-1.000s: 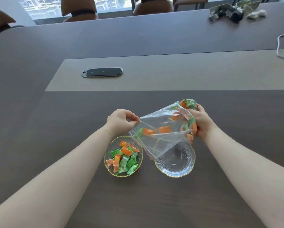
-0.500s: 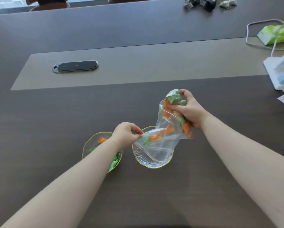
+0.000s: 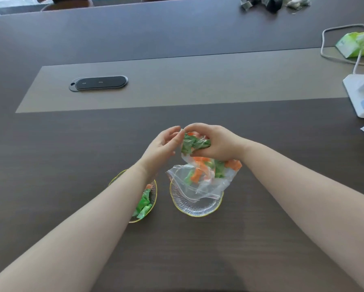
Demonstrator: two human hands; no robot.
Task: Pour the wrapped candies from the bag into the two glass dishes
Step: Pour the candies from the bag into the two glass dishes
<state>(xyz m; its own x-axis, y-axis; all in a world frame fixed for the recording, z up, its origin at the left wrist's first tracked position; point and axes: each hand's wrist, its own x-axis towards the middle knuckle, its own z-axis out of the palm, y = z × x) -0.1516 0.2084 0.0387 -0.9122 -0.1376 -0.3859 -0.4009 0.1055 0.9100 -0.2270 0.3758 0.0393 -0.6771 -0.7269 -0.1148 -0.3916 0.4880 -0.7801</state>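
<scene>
The clear bag of orange and green wrapped candies hangs mouth-down over the right glass dish, its open zip edge sagging into the bowl. No candy shows on the bare ribbed glass below the bag. The right hand grips the bunched upper end of the bag, fingers curled tight around plastic and a clump of green wrappers. The left hand is just beside it, palm turned toward the bag, its fingers loosely spread with the tips at the bunched plastic; whether they pinch it cannot be told. Below the left wrist stands the left glass dish, partly hidden by the forearm, with green and orange candies in it. Both dishes sit close together on the dark bench. Well beyond the fingers lies a black oval device; far to the right of the right hand are a white cable, a green packet and a white box.
</scene>
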